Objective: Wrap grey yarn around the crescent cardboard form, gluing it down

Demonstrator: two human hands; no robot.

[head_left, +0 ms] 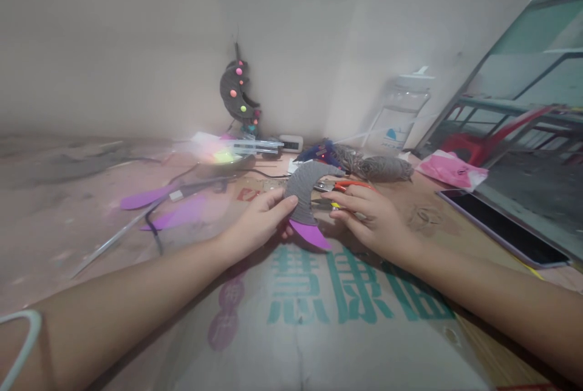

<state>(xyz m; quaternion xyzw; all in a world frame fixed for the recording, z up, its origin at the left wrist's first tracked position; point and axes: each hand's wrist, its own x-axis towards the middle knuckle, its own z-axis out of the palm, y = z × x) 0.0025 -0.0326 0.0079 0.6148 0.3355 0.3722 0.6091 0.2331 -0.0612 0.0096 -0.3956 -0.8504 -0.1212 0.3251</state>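
Observation:
Over the cardboard, a crescent [300, 197] wrapped in grey yarn shows a bare purple lower tip. My left hand [266, 215] is closed on its left edge, thumb in front. Just right of the crescent, my right hand [368, 215] has its fingers curled together near the inner curve; what they hold, if anything, is too small to make out. By those fingertips is a dark pointed thing with a yellow part [336, 205]. Orange-handled pliers [350, 184] lie just behind. A ball of grey yarn [382, 166] rests farther back.
Against the back wall hangs a finished-looking dark crescent [234, 93] with coloured dots. Purple cut pieces [177, 215] and a glue-gun-like cord lie left. A clear bottle [401, 112], pink packet [453, 169] and phone [503, 227] are right. Printed cardboard [319, 342] covers the front.

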